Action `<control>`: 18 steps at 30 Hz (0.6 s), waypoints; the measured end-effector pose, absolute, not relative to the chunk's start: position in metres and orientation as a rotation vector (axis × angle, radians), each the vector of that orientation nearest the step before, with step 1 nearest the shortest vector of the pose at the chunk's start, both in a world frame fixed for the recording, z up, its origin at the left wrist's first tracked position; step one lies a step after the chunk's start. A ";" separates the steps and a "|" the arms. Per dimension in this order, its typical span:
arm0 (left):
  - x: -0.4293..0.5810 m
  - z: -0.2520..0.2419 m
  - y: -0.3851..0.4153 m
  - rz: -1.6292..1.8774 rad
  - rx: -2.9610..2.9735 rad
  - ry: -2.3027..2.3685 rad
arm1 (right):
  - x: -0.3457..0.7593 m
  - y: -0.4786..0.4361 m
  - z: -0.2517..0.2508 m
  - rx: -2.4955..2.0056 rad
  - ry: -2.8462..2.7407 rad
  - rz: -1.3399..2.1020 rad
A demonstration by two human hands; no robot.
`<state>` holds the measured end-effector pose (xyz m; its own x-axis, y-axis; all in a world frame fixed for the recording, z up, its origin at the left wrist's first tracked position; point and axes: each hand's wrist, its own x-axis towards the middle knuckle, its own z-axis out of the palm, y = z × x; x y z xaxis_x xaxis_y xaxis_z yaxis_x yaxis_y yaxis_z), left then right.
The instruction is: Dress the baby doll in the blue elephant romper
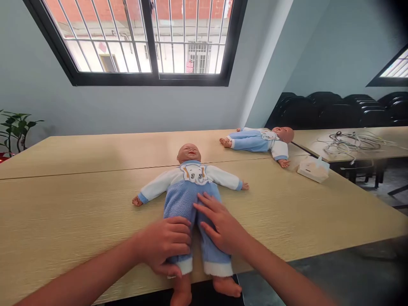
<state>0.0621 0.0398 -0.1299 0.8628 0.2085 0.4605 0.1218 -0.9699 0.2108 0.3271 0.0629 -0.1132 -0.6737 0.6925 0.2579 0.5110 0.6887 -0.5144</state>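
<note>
A baby doll (181,197) lies on its back on the table, its head away from me and its arms spread wide. It wears a white and light-blue fleece outfit with an elephant face on the chest. My left hand (167,244) is curled over the doll's leg on the left side, thumb near the white cuff. On the other leg, near the crotch, my right hand (219,221) rests with its fingers spread apart. The doll's bare feet stick out past the table's near edge.
A second, similarly dressed doll (251,140) lies at the back right. Beside it stands a white tissue box (314,168). Coiled cables (353,142) lie on another table at right. Stacked black chairs (338,110) stand behind, and a potted plant (19,127) is at far left.
</note>
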 end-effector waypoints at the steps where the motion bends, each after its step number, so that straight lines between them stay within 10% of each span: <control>1: 0.058 -0.128 0.036 0.723 2.879 0.272 | 0.333 0.061 -0.116 -0.933 -2.412 0.592; 18: 0.130 -0.111 0.101 0.673 2.970 0.957 | 0.317 0.173 -0.106 -0.951 -2.012 1.346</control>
<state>0.1296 0.1012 -0.1108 0.7314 0.5469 0.4074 0.5682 -0.8191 0.0794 0.3174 0.1732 -0.1063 -0.6091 0.7917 0.0472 0.2589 0.2547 -0.9317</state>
